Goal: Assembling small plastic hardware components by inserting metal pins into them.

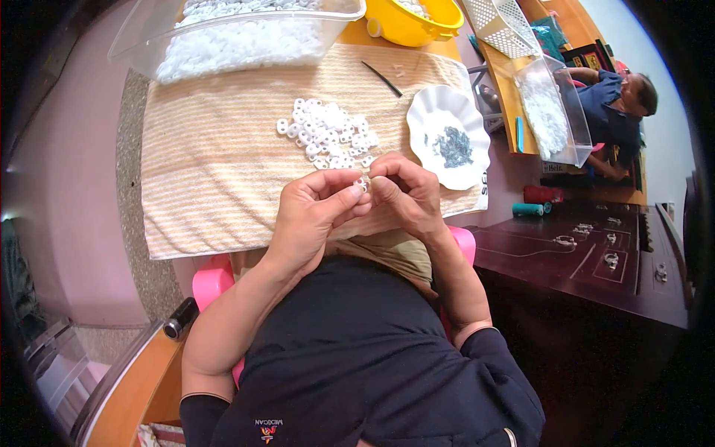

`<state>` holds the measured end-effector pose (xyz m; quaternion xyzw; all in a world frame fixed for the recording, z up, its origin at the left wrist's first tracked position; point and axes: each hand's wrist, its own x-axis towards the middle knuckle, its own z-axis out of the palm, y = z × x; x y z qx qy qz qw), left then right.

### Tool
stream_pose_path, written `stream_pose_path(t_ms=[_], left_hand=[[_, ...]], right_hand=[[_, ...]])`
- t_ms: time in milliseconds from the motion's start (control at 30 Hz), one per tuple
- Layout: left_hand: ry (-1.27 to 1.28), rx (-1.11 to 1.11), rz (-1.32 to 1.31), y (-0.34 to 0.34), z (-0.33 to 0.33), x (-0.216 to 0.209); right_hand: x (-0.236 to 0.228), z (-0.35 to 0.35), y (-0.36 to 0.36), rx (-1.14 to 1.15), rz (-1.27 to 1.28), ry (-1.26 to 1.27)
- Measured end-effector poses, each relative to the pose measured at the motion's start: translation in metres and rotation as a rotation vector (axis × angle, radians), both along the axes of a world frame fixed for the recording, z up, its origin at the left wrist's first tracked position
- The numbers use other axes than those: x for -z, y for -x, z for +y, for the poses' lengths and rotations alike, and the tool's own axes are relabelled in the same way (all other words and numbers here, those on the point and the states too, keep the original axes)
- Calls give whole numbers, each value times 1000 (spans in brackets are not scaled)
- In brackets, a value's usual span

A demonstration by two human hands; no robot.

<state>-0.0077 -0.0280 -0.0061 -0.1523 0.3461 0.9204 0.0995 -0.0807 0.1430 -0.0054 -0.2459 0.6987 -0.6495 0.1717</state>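
My left hand (316, 212) pinches a small white plastic piece with holes (363, 184) between thumb and fingers. Right against it, my right hand (410, 195) is closed in a pinch; whatever its fingertips hold is too small to make out. Just beyond both hands lies a loose pile of white two-holed plastic pieces (328, 130) on a striped cloth (201, 164). To the right of the pile, a white scalloped dish (421, 112) holds a heap of tiny dark grey parts (453, 146).
A thin black pointed tool (382, 80) lies behind the pile. At the back stand a clear bin of white pieces (328, 45) and a yellow basin (428, 30). Another person (611, 104) sits at the right beside a second clear bin (581, 138). A pink chair arm (212, 281) flanks me.
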Motion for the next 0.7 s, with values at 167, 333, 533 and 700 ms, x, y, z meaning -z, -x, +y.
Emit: stream_pose_path(t_ms=[167, 333, 533, 700], left_hand=[[1, -8, 2, 0, -1, -1], [-2, 3, 5, 0, -1, 2], [6, -3, 9, 0, 1, 1], [11, -3, -1, -1, 1, 0]], right_hand=[[0, 1, 0, -33, 10, -9], [-1, -1, 1, -26, 32, -25], [-1, 1, 1, -59, 54, -38], [-1, 1, 1, -67, 102, -103]])
